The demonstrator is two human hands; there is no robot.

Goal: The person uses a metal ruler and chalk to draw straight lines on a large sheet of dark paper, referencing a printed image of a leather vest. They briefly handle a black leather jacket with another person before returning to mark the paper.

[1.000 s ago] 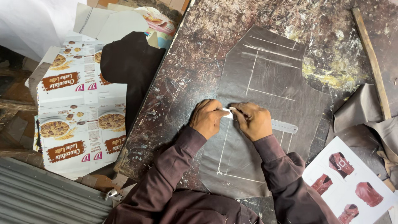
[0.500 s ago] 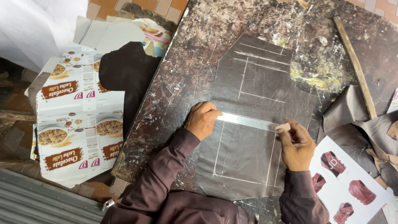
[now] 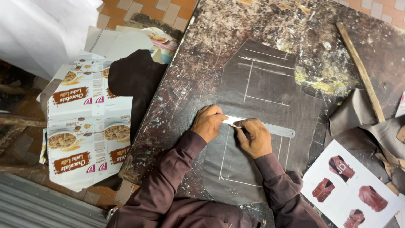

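The dark leather piece (image 3: 253, 169) lies flat on the counter (image 3: 202, 63). The left hand (image 3: 207, 122) pins the ruler (image 3: 270, 128) end, fingers closed on it; the right hand (image 3: 254, 137), grip pinched shut on something hidden, presumably a marker, works beside the edge. Pressing the ruler firmly should keep lines straight. Farther off lies a wooden stick (image 3: 359, 71).

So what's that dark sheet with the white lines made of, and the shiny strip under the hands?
The dark sheet looks like leather or a leather-like material: matte, dark brown, lying limp, with chalk-like white lines on it. The strip looks like a metal ruler: thin, straight, pale grey with a dull shine. The left hand and right hand press on it.
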